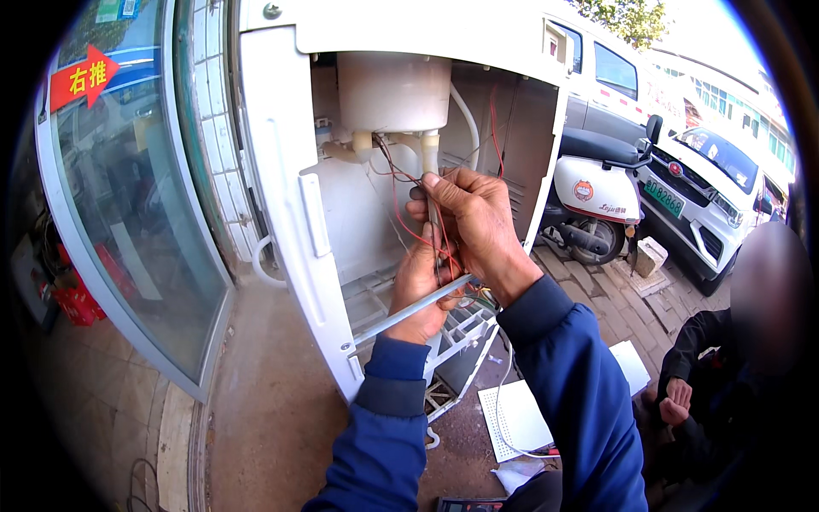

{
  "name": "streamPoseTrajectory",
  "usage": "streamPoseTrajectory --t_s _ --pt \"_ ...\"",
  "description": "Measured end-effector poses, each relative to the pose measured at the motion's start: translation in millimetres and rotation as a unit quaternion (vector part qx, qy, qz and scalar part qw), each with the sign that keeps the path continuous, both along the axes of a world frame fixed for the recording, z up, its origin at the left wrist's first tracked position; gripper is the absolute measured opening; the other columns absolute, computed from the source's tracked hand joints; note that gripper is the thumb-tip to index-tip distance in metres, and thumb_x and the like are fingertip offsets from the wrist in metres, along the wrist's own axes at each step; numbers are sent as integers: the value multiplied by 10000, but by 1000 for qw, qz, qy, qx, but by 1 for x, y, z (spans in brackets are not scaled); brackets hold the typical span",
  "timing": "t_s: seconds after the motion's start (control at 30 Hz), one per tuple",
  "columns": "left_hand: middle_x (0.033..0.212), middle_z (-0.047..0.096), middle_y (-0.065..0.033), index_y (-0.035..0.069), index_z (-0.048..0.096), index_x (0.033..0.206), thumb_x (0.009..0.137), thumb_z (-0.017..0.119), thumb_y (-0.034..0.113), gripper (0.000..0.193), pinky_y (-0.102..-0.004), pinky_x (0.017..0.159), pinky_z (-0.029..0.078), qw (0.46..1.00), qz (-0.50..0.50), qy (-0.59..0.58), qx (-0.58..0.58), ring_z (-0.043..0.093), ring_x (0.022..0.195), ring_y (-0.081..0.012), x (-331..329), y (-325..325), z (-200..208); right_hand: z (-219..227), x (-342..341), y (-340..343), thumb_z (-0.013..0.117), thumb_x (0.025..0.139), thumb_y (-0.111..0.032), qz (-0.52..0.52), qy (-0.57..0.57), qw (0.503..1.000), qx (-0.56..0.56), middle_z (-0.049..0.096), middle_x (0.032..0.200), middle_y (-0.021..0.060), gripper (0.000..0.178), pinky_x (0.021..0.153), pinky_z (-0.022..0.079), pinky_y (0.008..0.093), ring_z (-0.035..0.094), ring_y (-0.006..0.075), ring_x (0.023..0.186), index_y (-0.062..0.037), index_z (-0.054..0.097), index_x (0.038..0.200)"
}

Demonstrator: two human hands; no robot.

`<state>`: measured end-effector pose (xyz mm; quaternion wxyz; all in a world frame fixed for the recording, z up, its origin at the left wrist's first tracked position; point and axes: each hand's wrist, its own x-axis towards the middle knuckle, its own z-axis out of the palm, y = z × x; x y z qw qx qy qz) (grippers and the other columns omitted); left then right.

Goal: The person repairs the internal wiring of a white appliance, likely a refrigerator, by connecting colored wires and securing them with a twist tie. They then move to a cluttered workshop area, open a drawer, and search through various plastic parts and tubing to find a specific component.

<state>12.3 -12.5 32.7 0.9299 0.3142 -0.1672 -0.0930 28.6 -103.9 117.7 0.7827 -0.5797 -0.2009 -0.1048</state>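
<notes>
From my remote seat I have both hands at the centre of the clock, close together, inside the open front of a tall white metal cabinet. The right hand pinches thin red and dark wires between thumb and fingers; the left hand, just below toward 6 o'clock, grips the same strands lower down. Whether the two hands touch, I cannot tell. The wires run up toward 11 o'clock, below a round cream plastic tank at 12. I judge the opening-up to be done: the cabinet's inside lies exposed, and a white perforated panel rests on the ground at 5 o'clock. The wiring looks unfinished to me, since the strands cross loosely around my fingers and one slender red wire dangles free at 1 o'clock. Whether any ends are joined is hidden by the fingers. Below the hands, at 6 o'clock, a pale straight metal crossbar spans the opening in place. Sorting the strands, fixing them and closing the front all appear left to do, by my reckoning.
</notes>
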Motion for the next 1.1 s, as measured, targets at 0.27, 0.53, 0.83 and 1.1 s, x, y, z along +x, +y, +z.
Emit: streamPoseTrajectory --t_s 0.27,0.53,0.83,1.1 --pt "694 565 -14 94 634 971 1069 518 422 362 -249 496 377 947 251 -132 148 509 543 -131 11 3 -7 2 2 3 625 1009 -139 52 27 998 14 712 950 176 244 617 578 303 720 200 824 104 647 1017" --pt "800 657 -241 -17 626 989 1090 469 293 362 -470 680 486 640 572 -212 468 654 740 -389 -6 7 4 3 2 11 670 973 -162 -57 -23 995 -75 713 837 156 285 599 557 310 702 172 735 122 694 974" --pt "746 668 -190 -32 574 957 1088 483 326 392 -461 657 492 826 430 -179 316 651 689 -384 14 3 -2 5 -3 22 682 979 -171 -98 11 994 -39 690 807 130 269 600 555 282 686 166 698 95 673 940" --pt "617 476 25 105 601 883 1031 489 611 539 -230 394 205 988 90 40 119 332 442 -45 -22 5 -8 5 6 15 701 965 -177 -58 1 998 13 694 800 128 304 589 540 277 705 167 710 118 671 898"
